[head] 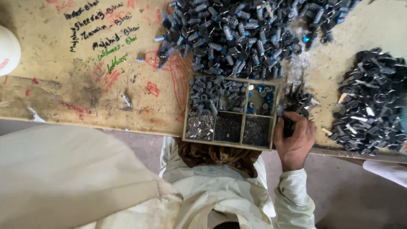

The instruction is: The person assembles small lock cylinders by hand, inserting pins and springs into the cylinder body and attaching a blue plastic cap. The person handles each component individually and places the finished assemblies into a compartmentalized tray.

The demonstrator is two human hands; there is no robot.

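Head view. My right hand curls around a small cluster of black plastic parts just right of the shallow wooden tray with six compartments, fingers closed on a few pieces. My left hand is out of view. Above the tray lies a large heap of grey-and-blue plastic parts; well to its right, a pile of black curved pieces. All rest on the scuffed tan worktable.
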